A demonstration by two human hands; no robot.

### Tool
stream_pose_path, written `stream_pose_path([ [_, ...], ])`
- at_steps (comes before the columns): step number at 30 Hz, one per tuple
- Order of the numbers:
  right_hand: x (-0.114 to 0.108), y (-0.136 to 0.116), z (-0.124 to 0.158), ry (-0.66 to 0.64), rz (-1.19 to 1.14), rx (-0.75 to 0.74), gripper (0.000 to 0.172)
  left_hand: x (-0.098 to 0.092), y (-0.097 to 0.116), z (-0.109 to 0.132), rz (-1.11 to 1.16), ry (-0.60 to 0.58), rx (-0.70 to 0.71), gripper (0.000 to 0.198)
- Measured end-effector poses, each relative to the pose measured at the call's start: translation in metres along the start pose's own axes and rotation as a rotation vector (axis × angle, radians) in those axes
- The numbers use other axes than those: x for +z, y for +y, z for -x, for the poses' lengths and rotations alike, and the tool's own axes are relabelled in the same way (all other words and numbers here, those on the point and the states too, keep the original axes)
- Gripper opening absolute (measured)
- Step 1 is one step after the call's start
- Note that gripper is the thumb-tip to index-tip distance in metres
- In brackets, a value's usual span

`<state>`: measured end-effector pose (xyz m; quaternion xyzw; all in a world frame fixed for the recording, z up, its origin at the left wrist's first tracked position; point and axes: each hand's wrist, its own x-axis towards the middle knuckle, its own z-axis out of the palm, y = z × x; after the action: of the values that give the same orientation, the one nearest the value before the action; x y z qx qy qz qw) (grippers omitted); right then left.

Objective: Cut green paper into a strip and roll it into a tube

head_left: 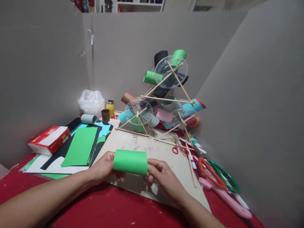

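Note:
A green paper tube (130, 162) lies sideways between my two hands, above a pale board (123, 142). My left hand (105, 167) is closed on its left end, with some fingers tucked underneath. At the opposite end my right hand (159, 174) grips the rim between thumb and fingers. Behind the board's middle stand stick frames with clear plastic discs (139, 110) and colored paper tubes, among them a green tube (152, 77) and a pink tube (163, 115). To the left of my hands lie green paper sheets (80, 145) on black and white sheets.
A red tissue pack (49, 139), a pale paper roll (88, 119), a brown roll (105, 115), a yellow bottle (110, 109) and a plastic bag (91, 103) stand left. Red-handled scissors (180, 150), larger scissors (212, 172) and a pink tool (230, 201) lie right. Grey walls enclose the table.

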<state>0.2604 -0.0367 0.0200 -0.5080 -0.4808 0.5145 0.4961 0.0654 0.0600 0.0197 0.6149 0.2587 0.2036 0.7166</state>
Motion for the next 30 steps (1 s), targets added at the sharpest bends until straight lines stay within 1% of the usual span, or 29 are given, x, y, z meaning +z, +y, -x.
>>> stream_pose_path([
  [2, 0.005, -0.002, 0.002, -0.015, 0.015, -0.023, 0.031, 0.002, 0.0, 0.001, -0.021, -0.01, -0.01, 0.027],
  [4, 0.009, -0.005, 0.003, 0.005, 0.004, -0.063, 0.027, 0.003, -0.001, 0.002, -0.029, -0.003, -0.03, 0.023],
  [7, 0.014, -0.009, 0.006, 0.019, -0.032, -0.098, 0.03, 0.004, -0.003, 0.004, -0.025, 0.034, -0.063, 0.017],
  [12, 0.018, -0.012, 0.013, 0.018, -0.081, -0.204, 0.028, 0.006, 0.0, 0.006, -0.148, -0.006, -0.028, 0.024],
  [15, 0.019, -0.011, 0.017, 0.036, -0.033, -0.246, 0.026, 0.005, 0.001, 0.005, -0.163, 0.054, -0.014, 0.022],
  [17, 0.02, -0.009, 0.017, 0.036, -0.016, -0.266, 0.025, 0.003, -0.001, 0.004, -0.139, 0.057, -0.015, 0.022],
  [20, 0.019, -0.006, 0.016, 0.032, -0.025, -0.252, 0.026, 0.002, -0.003, 0.003, -0.111, 0.024, -0.016, 0.022],
  [23, 0.017, -0.004, 0.014, 0.033, -0.027, -0.24, 0.027, 0.004, -0.002, 0.004, -0.099, 0.081, 0.008, 0.021],
  [25, 0.015, -0.005, 0.015, 0.023, -0.039, -0.246, 0.027, 0.007, -0.002, 0.005, -0.111, 0.094, 0.02, 0.02],
  [28, 0.014, -0.008, 0.015, 0.007, -0.098, -0.221, 0.029, 0.012, -0.002, 0.008, -0.13, 0.075, 0.049, 0.018],
  [30, 0.014, -0.009, 0.014, -0.008, -0.16, -0.17, 0.027, 0.016, -0.001, 0.01, -0.119, 0.049, 0.061, 0.017],
])
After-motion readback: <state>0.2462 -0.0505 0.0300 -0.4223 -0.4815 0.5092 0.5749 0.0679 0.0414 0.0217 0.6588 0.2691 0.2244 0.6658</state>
